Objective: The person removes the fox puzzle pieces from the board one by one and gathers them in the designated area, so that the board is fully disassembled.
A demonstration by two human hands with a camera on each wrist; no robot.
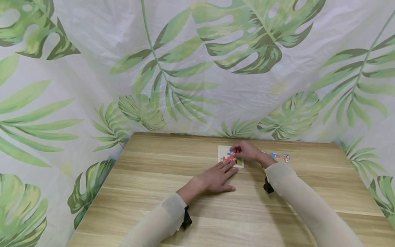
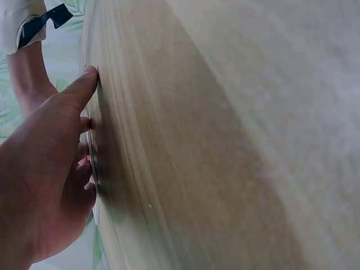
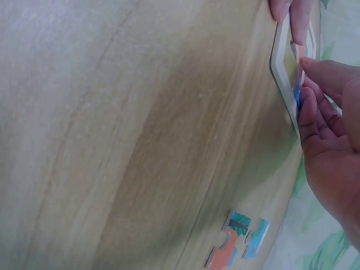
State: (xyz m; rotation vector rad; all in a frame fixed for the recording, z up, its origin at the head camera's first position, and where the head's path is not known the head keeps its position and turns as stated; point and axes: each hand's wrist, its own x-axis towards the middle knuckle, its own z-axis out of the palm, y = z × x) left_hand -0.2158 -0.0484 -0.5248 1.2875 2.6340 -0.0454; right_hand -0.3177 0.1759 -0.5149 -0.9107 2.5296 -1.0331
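A small jigsaw puzzle board (image 1: pixel 224 146) with a pale rim lies toward the back of the table, with red and blue pieces in its picture area. My left hand (image 1: pixel 214 178) lies flat, its extended fingertips resting on the board's near side. From the right, my right hand (image 1: pixel 247 151) reaches over the board with curled fingers. In the right wrist view, its thumb and fingers pinch a puzzle piece (image 3: pixel 297 94) with blue on it, low at the board; most of that piece is hidden.
Loose puzzle pieces (image 1: pixel 286 157) lie right of the board, partly behind my right forearm. In the right wrist view, a teal piece with a dark leaf pattern (image 3: pixel 240 223) is among them. A leaf-printed curtain (image 1: pixel 185 68) hangs behind the wooden table (image 1: pixel 154 171).
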